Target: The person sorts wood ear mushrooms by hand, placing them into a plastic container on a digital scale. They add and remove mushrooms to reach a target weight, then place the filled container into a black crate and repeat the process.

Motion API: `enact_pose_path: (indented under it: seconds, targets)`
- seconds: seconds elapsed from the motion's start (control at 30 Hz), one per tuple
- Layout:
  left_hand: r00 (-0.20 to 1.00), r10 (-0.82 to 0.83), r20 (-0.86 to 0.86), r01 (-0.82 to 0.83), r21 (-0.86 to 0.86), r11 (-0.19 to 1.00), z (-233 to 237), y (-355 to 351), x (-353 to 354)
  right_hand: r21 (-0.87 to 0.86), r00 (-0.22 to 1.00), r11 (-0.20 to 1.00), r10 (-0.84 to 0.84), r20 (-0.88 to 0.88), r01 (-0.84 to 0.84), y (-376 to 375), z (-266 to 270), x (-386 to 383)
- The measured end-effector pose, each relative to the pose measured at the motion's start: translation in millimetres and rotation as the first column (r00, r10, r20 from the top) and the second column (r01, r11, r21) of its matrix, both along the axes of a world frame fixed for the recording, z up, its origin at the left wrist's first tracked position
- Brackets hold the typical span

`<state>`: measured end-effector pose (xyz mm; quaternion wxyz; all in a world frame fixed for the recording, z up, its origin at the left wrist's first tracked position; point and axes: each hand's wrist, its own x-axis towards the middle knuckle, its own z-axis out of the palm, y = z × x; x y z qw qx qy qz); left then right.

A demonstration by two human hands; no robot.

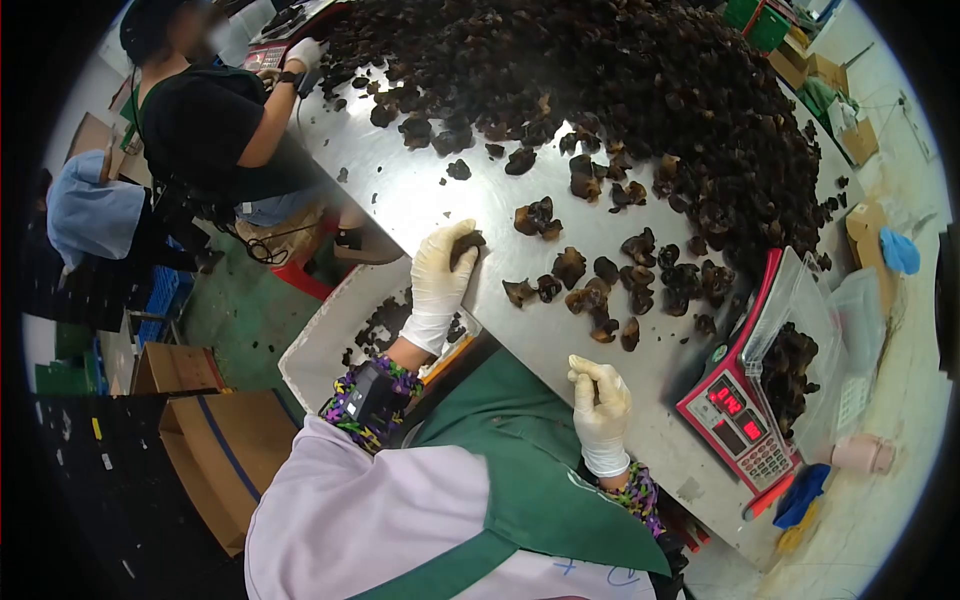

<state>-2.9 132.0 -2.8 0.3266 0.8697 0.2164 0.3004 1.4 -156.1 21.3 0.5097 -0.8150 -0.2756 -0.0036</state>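
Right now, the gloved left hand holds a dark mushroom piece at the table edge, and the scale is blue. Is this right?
No: the head view shows the scale is red, not blue. The left hand does hold a dark mushroom piece at the table edge.

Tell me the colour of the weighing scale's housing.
The scale has a red housing, which shows best in the head view.

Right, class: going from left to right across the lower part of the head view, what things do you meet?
First a cardboard box → left hand, closed on a dark fungus piece → right hand, fingers curled → red scale.
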Motion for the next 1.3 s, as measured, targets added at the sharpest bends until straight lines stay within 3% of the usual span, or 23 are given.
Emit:
enact_pose_path:
  seconds: [0.03,0.1,0.17,0.2,0.3,0.37,0.43,0.5,0.57,0.7,0.8,0.9,0.97,1.1,1.23,1.3]
  targets:
    - [1.0,-0.004,-0.005,0.004,-0.001,1.0,1.1,-1.6,-1.7,-0.001,1.0,1.0,-0.004,-0.005,0.004,-0.2,-0.1,-0.6]
    - [0.98,0.087,0.179,-0.012,-0.384,0.923,5.5,-3.3,-4.6,-0.001,1.0,1.0,-0.002,0.003,0.002,-0.6,0.3,0.1]
    - [0.963,0.157,0.218,-0.146,-0.063,0.987,-2.8,12.4,-22.6,0.009,1.0,1.0,-0.002,0.0,0.002,-0.5,0.9,-0.1]
    - [0.954,0.229,0.194,-0.234,0.003,0.972,-9.1,23.7,-35.5,0.023,1.0,1.0,-0.001,-0.001,0.001,-0.4,0.9,-0.1]
    - [0.871,0.479,0.111,-0.484,0.364,0.795,-6.1,39.4,-68.9,0.023,1.0,1.0,0.003,-0.003,-0.003,-0.3,-0.1,0.0]
    - [0.848,0.525,0.075,-0.503,0.424,0.753,-0.6,40.5,-75.2,0.029,1.0,1.0,0.007,0.001,-0.007,0.4,-2.2,0.4]
    - [0.927,0.365,0.087,-0.369,0.401,0.839,3.7,37.2,-70.8,0.029,1.0,0.999,0.013,0.006,-0.013,0.8,-2.6,0.0]
    - [0.969,0.241,-0.05,-0.209,0.344,0.915,4.1,39.7,-50.1,0.011,0.999,1.0,0.012,0.033,-0.012,1.2,-0.9,1.6]
    - [0.987,0.138,-0.085,-0.09,0.418,0.904,2.4,44.6,-20.0,0.003,0.999,1.0,0.009,0.041,-0.009,1.5,0.3,0.9]
    - [0.982,0.158,-0.105,-0.083,0.512,0.855,-0.8,63.3,35.8,-0.011,1.0,1.0,-0.004,0.028,0.004,0.9,0.6,-0.2]
    - [0.992,-0.115,-0.05,0.124,0.261,0.957,-3.2,73.8,54.8,0.034,0.999,0.999,-0.02,0.033,0.019,2.5,-2.0,0.1]
    - [0.99,-0.104,-0.095,0.132,0.373,0.918,-7.4,68.6,43.0,0.033,0.998,0.999,-0.021,0.054,0.019,3.3,-2.6,0.6]
    - [0.997,-0.062,-0.035,0.071,0.411,0.909,-11.8,65.5,29.7,0.034,0.999,0.999,-0.016,0.05,0.014,2.6,-4.5,0.5]
    - [0.88,0.323,-0.348,-0.079,0.564,0.822,-3.5,74.1,-25.1,0.037,0.999,0.999,-0.002,0.039,0.0,1.2,-2.6,1.4]
    - [0.82,0.541,-0.186,-0.332,0.615,0.715,-25.5,111.0,-91.7,0.042,0.999,0.999,-0.002,0.033,0.001,2.1,-2.8,0.9]
    - [0.87,0.481,-0.107,-0.335,0.588,0.736,-21.5,128.0,-96.3,0.02,0.998,1.0,-0.002,0.057,0.001,1.5,-5.0,1.3]
